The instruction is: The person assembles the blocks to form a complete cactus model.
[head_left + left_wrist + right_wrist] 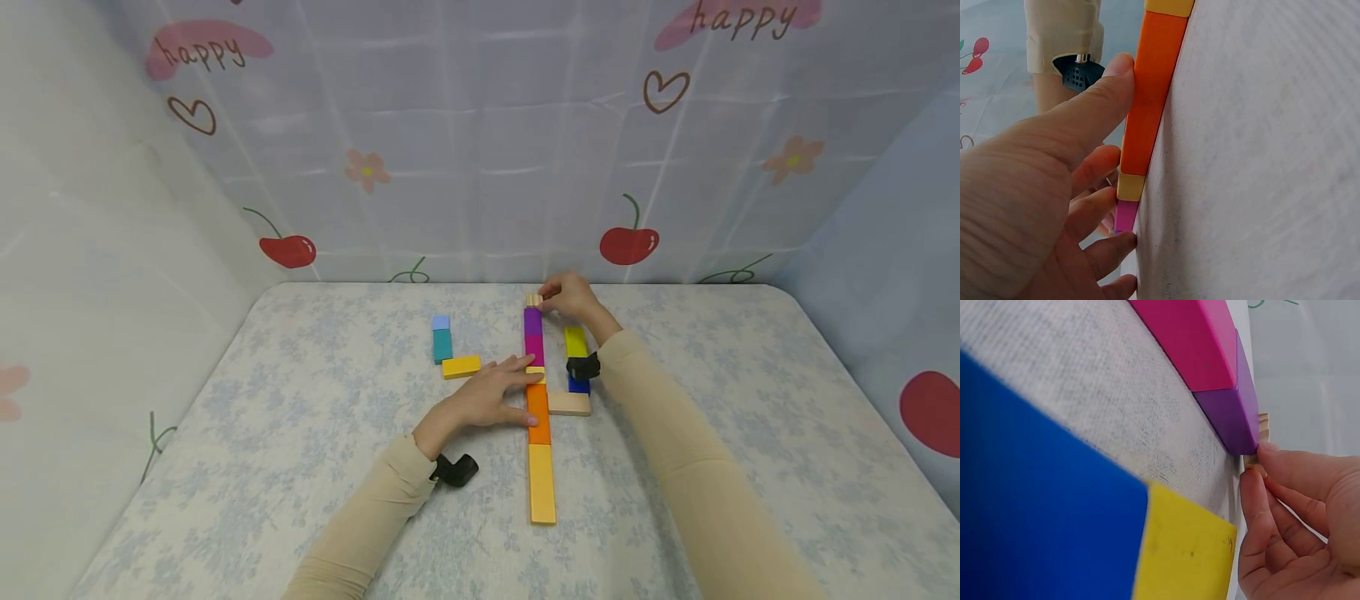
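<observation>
A column of coloured blocks ran away from the person across the patterned desk (300,467), and at its far end the right hand (572,298) pinched a small wood-grained block (532,301) between thumb and fingers, right by the purple block (532,322). Nearer came the magenta block (534,348), a short pale-yellow block (535,372), the orange block (540,404) and a long yellow block (542,485). The left hand (480,396) lay relaxed with its fingers spread over the column's middle, gripping nothing, its thumb at the orange block. Right of the column, a beige block (570,404) lay crosswise near a blue block (578,386) and a lemon-yellow block (575,340); to its left were a teal block (442,347), a light-blue block (441,322) and a golden-yellow block (461,367).
</observation>
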The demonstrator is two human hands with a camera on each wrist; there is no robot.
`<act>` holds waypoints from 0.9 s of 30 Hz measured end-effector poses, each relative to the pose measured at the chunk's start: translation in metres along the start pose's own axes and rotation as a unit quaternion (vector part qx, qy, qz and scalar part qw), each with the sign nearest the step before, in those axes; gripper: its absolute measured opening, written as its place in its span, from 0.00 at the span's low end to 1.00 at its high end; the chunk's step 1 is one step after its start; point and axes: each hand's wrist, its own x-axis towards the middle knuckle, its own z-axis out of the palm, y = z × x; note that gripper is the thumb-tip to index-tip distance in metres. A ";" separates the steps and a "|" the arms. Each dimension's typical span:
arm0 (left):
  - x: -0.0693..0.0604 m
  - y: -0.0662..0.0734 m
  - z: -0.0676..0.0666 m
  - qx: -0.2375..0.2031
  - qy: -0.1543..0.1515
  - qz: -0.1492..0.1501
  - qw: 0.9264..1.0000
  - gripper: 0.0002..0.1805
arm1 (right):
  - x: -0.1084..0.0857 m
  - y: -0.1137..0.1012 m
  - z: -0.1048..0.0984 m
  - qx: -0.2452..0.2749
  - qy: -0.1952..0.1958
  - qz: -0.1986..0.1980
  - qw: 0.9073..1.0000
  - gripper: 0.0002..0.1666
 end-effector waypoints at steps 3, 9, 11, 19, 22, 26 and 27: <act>0.000 0.000 0.000 0.001 -0.001 -0.001 1.000 0.40 | 0.000 0.000 0.000 -0.001 -0.003 -0.001 1.000 0.20; 0.000 0.000 -0.001 0.001 -0.004 -0.004 1.000 0.40 | 0.000 -0.001 0.000 0.002 -0.006 0.000 1.000 0.19; 0.000 0.000 -0.001 0.001 -0.004 -0.004 1.000 0.40 | 0.000 0.000 0.001 0.001 -0.007 0.000 1.000 0.19; 0.001 0.000 -0.001 -0.003 -0.002 -0.002 1.000 0.40 | 0.001 0.000 0.002 0.002 -0.013 0.006 1.000 0.20; 0.000 0.001 -0.001 -0.002 -0.001 0.000 1.000 0.40 | 0.000 0.000 0.001 0.003 -0.016 0.007 1.000 0.20; 0.000 0.001 -0.001 0.000 -0.002 -0.002 1.000 0.40 | 0.000 0.001 0.000 0.006 -0.023 0.008 1.000 0.21; 0.000 0.001 -0.001 0.000 -0.002 -0.002 1.000 0.40 | 0.000 0.001 0.000 0.006 -0.026 0.008 1.000 0.22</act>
